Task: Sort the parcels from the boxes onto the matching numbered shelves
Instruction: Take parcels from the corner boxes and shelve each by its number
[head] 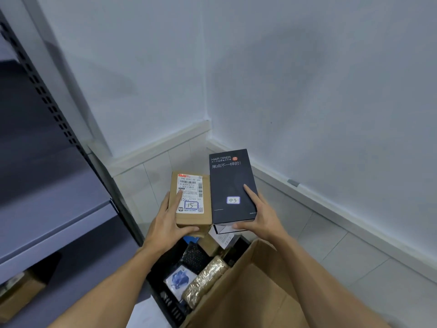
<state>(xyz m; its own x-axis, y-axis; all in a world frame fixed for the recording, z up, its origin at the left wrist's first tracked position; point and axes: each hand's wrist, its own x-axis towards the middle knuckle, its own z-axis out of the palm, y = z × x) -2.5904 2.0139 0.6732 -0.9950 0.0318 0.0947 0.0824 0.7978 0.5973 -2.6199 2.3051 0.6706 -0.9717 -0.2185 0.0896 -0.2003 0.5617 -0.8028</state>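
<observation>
Beneath brown parcel (192,204), black box (230,185), crate (169,307) half hidden

Dim, cool bluish indoor light, soft diffuse shadows on the pale plaster wall (307,79), no glare, wide-angle bending at the edges, slight overall softness, lower corners blurred

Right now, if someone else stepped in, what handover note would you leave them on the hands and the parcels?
Left hand grips the brown parcel marked 15; right hand grips the black hair-drier box marked 03.
Both are held side by side above the black crate, which stands beside the cardboard box.
Done: two parcels in hand, neither shelved.
Left: put each on its numbered shelf of the rack at left; more parcels, one gold-wrapped parcel among them, lie in the crate.
</observation>
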